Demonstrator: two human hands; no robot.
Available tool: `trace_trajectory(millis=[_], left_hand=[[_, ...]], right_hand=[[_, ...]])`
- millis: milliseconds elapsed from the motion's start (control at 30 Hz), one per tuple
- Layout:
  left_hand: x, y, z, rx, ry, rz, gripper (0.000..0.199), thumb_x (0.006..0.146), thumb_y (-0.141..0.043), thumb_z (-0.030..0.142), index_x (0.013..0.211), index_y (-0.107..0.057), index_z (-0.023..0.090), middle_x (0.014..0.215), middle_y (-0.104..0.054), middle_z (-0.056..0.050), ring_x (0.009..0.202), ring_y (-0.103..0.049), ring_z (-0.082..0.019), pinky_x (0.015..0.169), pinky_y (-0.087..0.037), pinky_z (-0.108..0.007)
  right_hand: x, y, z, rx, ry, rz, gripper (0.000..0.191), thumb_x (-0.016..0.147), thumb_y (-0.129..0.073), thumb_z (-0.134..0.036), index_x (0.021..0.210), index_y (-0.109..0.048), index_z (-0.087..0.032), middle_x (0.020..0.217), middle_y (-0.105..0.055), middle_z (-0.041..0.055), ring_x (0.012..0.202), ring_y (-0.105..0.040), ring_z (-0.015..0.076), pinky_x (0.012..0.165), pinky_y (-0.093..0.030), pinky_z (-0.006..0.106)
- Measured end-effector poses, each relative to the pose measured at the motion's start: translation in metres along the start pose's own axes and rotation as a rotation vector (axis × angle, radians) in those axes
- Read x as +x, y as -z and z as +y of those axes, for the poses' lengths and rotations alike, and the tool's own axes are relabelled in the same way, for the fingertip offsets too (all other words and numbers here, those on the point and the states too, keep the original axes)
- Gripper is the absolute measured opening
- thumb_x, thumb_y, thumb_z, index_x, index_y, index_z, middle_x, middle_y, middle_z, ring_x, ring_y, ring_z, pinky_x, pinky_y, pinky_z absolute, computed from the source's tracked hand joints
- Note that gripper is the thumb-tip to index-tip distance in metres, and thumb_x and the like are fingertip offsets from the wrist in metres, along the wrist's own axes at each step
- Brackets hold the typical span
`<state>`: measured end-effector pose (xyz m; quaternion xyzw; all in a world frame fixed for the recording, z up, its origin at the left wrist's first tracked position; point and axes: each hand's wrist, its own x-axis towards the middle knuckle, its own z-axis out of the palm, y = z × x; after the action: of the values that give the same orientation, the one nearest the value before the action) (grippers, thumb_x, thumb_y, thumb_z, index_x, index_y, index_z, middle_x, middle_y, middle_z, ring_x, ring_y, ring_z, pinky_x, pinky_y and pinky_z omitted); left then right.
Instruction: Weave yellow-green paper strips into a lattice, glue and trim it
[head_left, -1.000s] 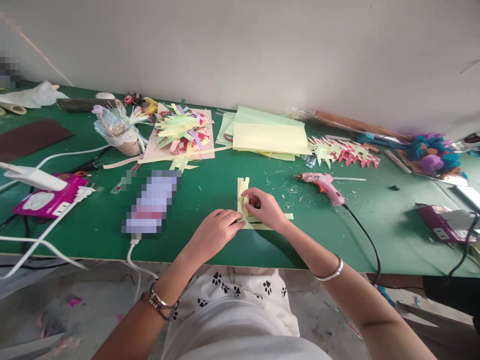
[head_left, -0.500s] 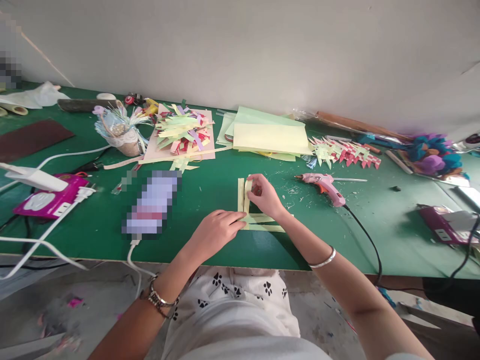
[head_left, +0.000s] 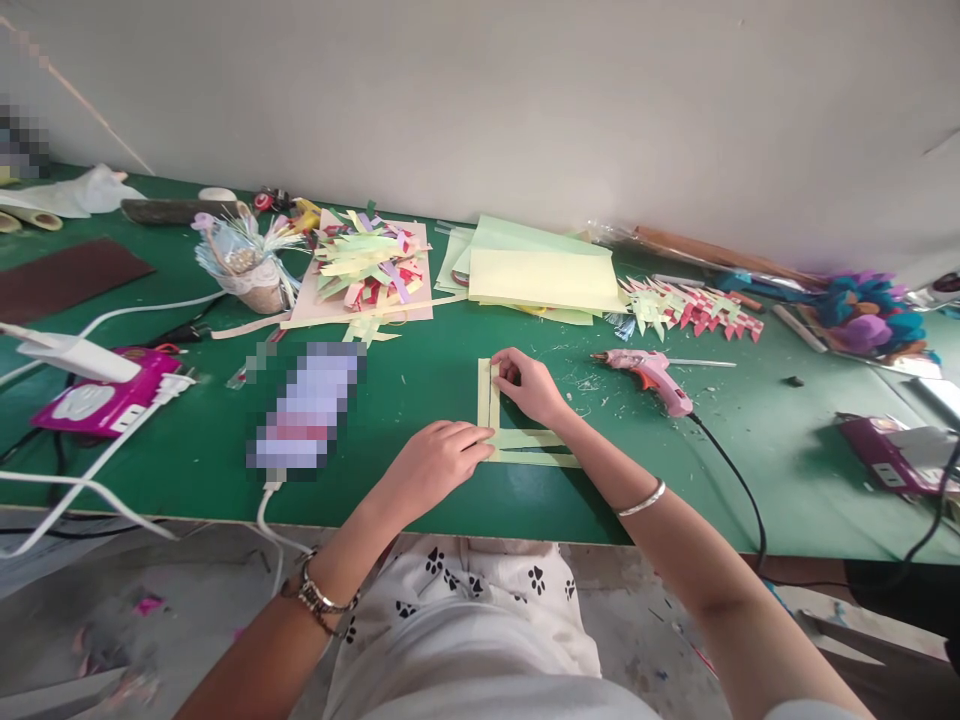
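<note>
Pale yellow-green paper strips [head_left: 485, 395] lie on the green table in an L shape, interlaced at the corner. One pair runs away from me, and the other pair, the crosswise strips [head_left: 532, 460], runs to the right. At the corner, my left hand [head_left: 442, 460] holds the strips down with its fingertips close together. My right hand [head_left: 529, 385] is closed, thumb and finger pinching the far end of the inner upright strip. The right forearm covers the right ends of the crosswise strips.
Right of the strips lies a pink glue gun [head_left: 652, 375] with a black cord. A phone [head_left: 307, 405] on a white cable is to the left. Behind are paper sheets [head_left: 540, 278], a pile of paper scraps [head_left: 367, 265] and woven paper pieces [head_left: 697, 308]. Power strips [head_left: 112, 395] flank the space.
My right hand has brought the raised inner strip down flat, alongside the outer upright strip. My left hand stays at the corner.
</note>
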<state>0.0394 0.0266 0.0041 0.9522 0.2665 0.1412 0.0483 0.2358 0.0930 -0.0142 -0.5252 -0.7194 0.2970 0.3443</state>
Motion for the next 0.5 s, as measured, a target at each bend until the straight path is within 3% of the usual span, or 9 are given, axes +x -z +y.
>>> trace_trajectory(millis=[200, 500], left_hand=[[0.0028, 0.0017, 0.0004, -0.009, 0.003, 0.01, 0.023, 0.083, -0.046, 0.005, 0.093, -0.062, 0.018, 0.111, -0.062, -0.004, 0.096, -0.058, -0.017, 0.089, -0.044, -0.037], [0.0068, -0.0036, 0.0043, -0.057, 0.066, 0.08, 0.018, 0.089, -0.043, 0.015, 0.083, -0.06, 0.018, 0.099, -0.066, -0.002, 0.089, -0.061, -0.016, 0.077, -0.045, -0.033]], right_hand=[[0.003, -0.0001, 0.0034, -0.168, 0.13, -0.02, 0.018, 0.076, -0.042, -0.014, 0.092, -0.05, -0.018, 0.066, -0.042, -0.0028, 0.061, -0.042, 0.0118, 0.059, -0.036, 0.023], [0.006, -0.0032, 0.0077, -0.239, 0.109, 0.059, 0.027, 0.075, -0.039, -0.009, 0.099, -0.05, -0.016, 0.078, -0.044, 0.0033, 0.07, -0.044, 0.016, 0.065, -0.04, 0.027]])
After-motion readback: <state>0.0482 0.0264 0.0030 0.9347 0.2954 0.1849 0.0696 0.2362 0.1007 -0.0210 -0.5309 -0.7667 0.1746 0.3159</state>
